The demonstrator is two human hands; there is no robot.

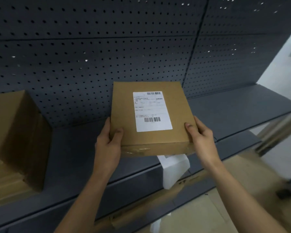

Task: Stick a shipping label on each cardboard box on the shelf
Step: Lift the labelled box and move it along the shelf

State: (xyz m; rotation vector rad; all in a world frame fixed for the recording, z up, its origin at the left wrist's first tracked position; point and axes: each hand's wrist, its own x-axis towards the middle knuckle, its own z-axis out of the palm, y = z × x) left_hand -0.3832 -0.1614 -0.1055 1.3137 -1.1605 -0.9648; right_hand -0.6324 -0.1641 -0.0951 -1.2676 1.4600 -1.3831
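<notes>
A flat cardboard box is held above the dark grey shelf, tilted toward me. A white shipping label with two barcodes is stuck on its top face. My left hand grips the box's near left corner, thumb on top. My right hand grips the near right corner, thumb on top as well. White paper sheets hang under the box over the shelf's front edge.
A larger cardboard box stands on the shelf at the left. A perforated dark back panel rises behind. Below the shelf edge lies more cardboard on a lower level. At the right the shelf ends beside a pale floor.
</notes>
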